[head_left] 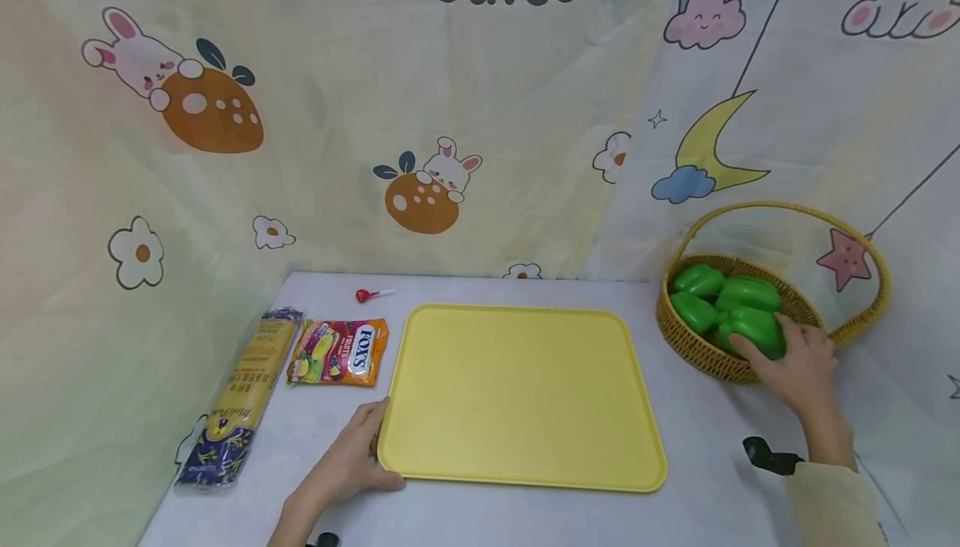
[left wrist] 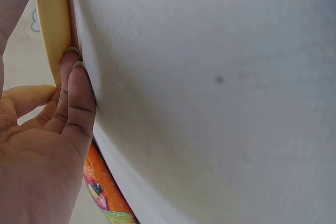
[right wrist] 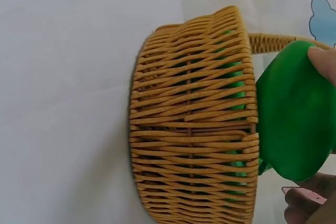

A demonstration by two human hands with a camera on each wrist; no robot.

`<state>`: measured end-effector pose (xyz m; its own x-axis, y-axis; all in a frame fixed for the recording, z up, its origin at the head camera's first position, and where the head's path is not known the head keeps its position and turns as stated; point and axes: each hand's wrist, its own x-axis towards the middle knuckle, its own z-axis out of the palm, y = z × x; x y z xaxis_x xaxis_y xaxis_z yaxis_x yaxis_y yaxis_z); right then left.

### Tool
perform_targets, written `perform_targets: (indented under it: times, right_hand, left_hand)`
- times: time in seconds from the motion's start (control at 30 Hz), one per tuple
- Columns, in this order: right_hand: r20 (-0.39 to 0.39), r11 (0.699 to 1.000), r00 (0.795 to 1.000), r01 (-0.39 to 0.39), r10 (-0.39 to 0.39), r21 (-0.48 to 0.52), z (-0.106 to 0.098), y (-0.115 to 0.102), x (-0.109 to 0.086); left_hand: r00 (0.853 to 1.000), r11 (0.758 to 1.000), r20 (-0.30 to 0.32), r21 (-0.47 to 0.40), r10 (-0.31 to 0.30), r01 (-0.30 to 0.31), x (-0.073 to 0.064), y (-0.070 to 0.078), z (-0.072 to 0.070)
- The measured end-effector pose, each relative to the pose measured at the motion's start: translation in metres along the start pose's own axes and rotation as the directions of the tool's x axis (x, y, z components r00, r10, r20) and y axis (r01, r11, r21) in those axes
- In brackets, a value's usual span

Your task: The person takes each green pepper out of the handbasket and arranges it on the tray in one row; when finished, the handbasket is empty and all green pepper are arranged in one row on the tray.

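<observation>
My right hand (head_left: 802, 363) grips a green bell pepper (head_left: 756, 332) at the near right rim of a wicker basket (head_left: 720, 359). In the right wrist view this pepper (right wrist: 296, 114) shows above the rim, with the thumb on one side and fingertips on the other. Several more green peppers (head_left: 697, 280) lie in the basket. At the near left corner of a yellow tray (head_left: 517, 397), my left hand (head_left: 348, 455) touches the edges, its thumb along the near side and fingers along the left. The left wrist view shows those fingertips (left wrist: 71, 59) against the tray's rim.
Left of the tray lie a candy bag (head_left: 339, 353) and a long spaghetti packet (head_left: 243, 401). A red lollipop (head_left: 363, 295) lies behind the bag. The basket's tall handle (head_left: 787, 205) arches over it. A printed cloth (head_left: 517, 113) hangs behind the white table (head_left: 525, 522).
</observation>
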<state>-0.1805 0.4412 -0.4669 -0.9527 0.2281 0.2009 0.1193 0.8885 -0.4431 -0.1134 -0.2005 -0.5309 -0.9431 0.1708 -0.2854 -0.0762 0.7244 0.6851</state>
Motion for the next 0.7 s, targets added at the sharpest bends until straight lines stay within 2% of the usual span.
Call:
perform_targets:
  times: [0.17,0.47,0.7]
  right_hand:
    - [-0.03,0.999,0.999,-0.016,0.017,0.048,-0.004,-0.006,-0.002]
    - [-0.016,0.995,0.998,-0.051,0.053,0.088,-0.009,-0.015,-0.004]
    - [-0.066,0.995,0.998,-0.015,0.021,0.098,-0.015,-0.027,-0.005]
  left_hand:
    - [1.0,1.0,-0.002,-0.001,0.01,-0.01,-0.001,0.0,0.0]
    - [1.0,1.0,-0.005,-0.004,0.01,-0.01,-0.001,0.0,0.0]
    - [1.0,1.0,-0.002,0.001,0.007,-0.007,-0.001,-0.001,0.0]
